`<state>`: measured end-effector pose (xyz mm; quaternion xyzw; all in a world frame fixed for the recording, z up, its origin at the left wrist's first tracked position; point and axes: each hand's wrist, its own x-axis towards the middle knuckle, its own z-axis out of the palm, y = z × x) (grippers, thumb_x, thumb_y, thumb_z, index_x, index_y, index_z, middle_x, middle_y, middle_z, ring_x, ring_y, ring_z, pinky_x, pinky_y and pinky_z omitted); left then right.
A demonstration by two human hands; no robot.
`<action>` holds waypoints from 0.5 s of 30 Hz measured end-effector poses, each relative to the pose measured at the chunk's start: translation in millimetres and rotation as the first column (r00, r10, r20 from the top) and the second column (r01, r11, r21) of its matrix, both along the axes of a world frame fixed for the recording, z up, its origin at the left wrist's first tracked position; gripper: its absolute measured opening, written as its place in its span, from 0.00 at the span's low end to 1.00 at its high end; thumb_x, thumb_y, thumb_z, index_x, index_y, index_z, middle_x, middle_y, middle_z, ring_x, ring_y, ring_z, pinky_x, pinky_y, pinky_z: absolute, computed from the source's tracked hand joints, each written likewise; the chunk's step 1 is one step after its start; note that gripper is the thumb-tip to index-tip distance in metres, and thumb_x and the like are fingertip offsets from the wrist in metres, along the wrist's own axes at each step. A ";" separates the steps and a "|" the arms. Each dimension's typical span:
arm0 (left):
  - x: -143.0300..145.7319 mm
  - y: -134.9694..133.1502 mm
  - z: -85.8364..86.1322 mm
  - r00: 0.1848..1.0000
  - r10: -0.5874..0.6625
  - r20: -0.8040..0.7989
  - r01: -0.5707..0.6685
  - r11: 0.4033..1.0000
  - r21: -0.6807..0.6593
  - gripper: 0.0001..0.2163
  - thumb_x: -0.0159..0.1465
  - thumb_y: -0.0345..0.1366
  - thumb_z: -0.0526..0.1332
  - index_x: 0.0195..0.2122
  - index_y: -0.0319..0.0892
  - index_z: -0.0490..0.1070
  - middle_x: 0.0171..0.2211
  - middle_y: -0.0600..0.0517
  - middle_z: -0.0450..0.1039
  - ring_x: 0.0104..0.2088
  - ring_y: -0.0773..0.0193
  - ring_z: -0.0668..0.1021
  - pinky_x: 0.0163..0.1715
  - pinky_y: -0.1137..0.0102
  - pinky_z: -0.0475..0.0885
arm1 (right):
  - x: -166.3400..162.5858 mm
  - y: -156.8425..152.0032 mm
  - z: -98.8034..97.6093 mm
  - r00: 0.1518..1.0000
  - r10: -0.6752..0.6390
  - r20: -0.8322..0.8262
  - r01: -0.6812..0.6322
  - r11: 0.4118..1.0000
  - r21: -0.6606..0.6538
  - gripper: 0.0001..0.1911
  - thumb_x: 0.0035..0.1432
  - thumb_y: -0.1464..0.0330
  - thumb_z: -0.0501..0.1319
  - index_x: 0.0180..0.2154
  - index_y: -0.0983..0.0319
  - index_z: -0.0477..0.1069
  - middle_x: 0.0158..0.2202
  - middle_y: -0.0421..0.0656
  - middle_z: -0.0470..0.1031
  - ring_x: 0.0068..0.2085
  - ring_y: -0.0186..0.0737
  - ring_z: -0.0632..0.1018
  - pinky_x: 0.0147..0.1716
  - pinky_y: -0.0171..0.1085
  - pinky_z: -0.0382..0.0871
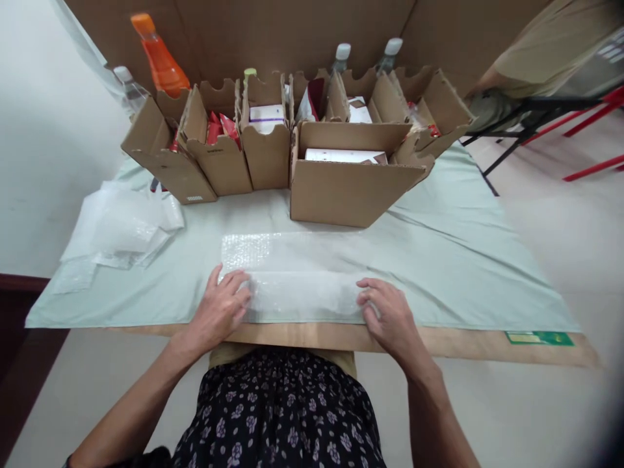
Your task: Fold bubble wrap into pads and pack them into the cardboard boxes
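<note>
A sheet of bubble wrap [292, 257] lies on the pale green cloth [453, 260] near the table's front edge. Its near part is rolled into a long bundle [302, 296]; what is inside is hidden. My left hand [221, 309] grips the bundle's left end with curled fingers. My right hand [387, 312] grips the right end the same way. The flat rest of the sheet stretches away from the bundle toward the boxes.
Several open cardboard boxes [346, 182] with packets and white cartons stand in a row at the back. Behind them are an orange bottle [160, 58] and clear bottles. More bubble wrap [124, 227] is piled at the left. Another person's sleeve [541, 45] shows at top right.
</note>
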<state>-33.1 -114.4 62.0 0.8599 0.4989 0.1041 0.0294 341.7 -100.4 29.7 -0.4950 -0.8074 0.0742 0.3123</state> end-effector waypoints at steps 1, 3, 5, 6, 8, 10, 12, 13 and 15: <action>-3.4 -4.3 -3.0 1.000 -0.017 0.015 0.018 0.998 -0.064 0.04 0.65 0.28 0.61 0.37 0.42 0.75 0.56 0.41 0.78 0.59 0.45 0.78 0.66 0.35 0.61 | 2.5 -5.1 -3.7 0.999 0.021 0.041 -0.019 0.999 -0.044 0.09 0.63 0.76 0.55 0.39 0.57 0.71 0.50 0.46 0.80 0.53 0.50 0.80 0.47 0.48 0.72; -12.5 -10.6 -0.8 0.998 -0.028 0.063 0.039 0.984 -0.175 0.08 0.64 0.38 0.66 0.43 0.43 0.75 0.60 0.40 0.75 0.61 0.43 0.76 0.66 0.33 0.60 | 10.4 -14.8 -1.4 0.995 0.060 0.080 -0.048 0.989 -0.139 0.12 0.65 0.70 0.58 0.49 0.56 0.73 0.56 0.48 0.79 0.57 0.52 0.79 0.49 0.50 0.73; -20.4 -11.2 7.1 0.993 0.004 0.118 0.023 0.974 -0.226 0.17 0.65 0.47 0.66 0.50 0.44 0.74 0.63 0.40 0.72 0.63 0.42 0.74 0.67 0.33 0.60 | 18.6 -20.2 10.3 0.996 0.061 0.057 -0.049 0.979 -0.197 0.20 0.67 0.63 0.61 0.59 0.54 0.70 0.60 0.48 0.76 0.60 0.53 0.77 0.53 0.51 0.73; -21.8 -8.8 11.0 0.989 0.028 0.146 0.005 0.975 -0.222 0.18 0.67 0.48 0.64 0.54 0.45 0.73 0.63 0.40 0.71 0.63 0.43 0.74 0.67 0.35 0.60 | 20.4 -19.9 17.7 0.999 0.045 0.026 -0.039 0.977 -0.208 0.21 0.68 0.61 0.61 0.61 0.53 0.69 0.61 0.47 0.76 0.61 0.52 0.77 0.54 0.51 0.73; -15.6 1.1 14.5 0.978 0.086 0.190 -0.052 0.983 -0.175 0.17 0.72 0.47 0.58 0.57 0.45 0.72 0.64 0.42 0.72 0.64 0.47 0.73 0.68 0.40 0.63 | 14.1 -11.8 30.7 0.999 0.000 -0.046 -0.010 0.979 -0.203 0.19 0.71 0.61 0.58 0.61 0.52 0.69 0.62 0.45 0.76 0.62 0.48 0.76 0.58 0.50 0.72; 4.3 15.6 9.5 0.969 0.130 0.212 -0.111 0.989 -0.102 0.19 0.74 0.44 0.54 0.61 0.44 0.70 0.64 0.41 0.71 0.66 0.48 0.72 0.67 0.45 0.65 | -10.0 6.1 35.8 0.997 -0.029 -0.071 0.016 0.984 -0.177 0.20 0.73 0.62 0.55 0.63 0.53 0.69 0.64 0.44 0.74 0.64 0.46 0.74 0.63 0.51 0.69; 33.5 30.4 -3.3 0.971 0.128 0.200 -0.119 0.991 -0.054 0.23 0.74 0.43 0.53 0.67 0.40 0.63 0.69 0.38 0.66 0.70 0.46 0.67 0.69 0.46 0.63 | -49.2 30.1 30.0 1.000 -0.007 -0.010 0.005 0.986 -0.165 0.23 0.72 0.63 0.54 0.66 0.57 0.67 0.68 0.47 0.70 0.68 0.48 0.69 0.68 0.53 0.64; 48.3 36.6 -11.5 0.978 0.108 0.178 -0.100 0.994 -0.054 0.26 0.74 0.42 0.54 0.70 0.39 0.59 0.71 0.38 0.61 0.72 0.46 0.63 0.71 0.46 0.61 | -70.8 42.5 23.6 0.998 0.029 0.047 -0.020 0.984 -0.176 0.24 0.72 0.66 0.52 0.66 0.60 0.68 0.69 0.48 0.68 0.70 0.50 0.67 0.69 0.54 0.62; 70.9 45.7 -28.9 0.991 0.076 0.106 -0.067 0.994 -0.091 0.29 0.73 0.41 0.54 0.73 0.37 0.53 0.74 0.37 0.56 0.75 0.46 0.59 0.73 0.46 0.57 | -108.5 63.4 7.4 0.981 0.100 0.167 -0.053 0.962 -0.268 0.26 0.70 0.72 0.49 0.66 0.64 0.69 0.70 0.51 0.66 0.73 0.51 0.63 0.70 0.53 0.61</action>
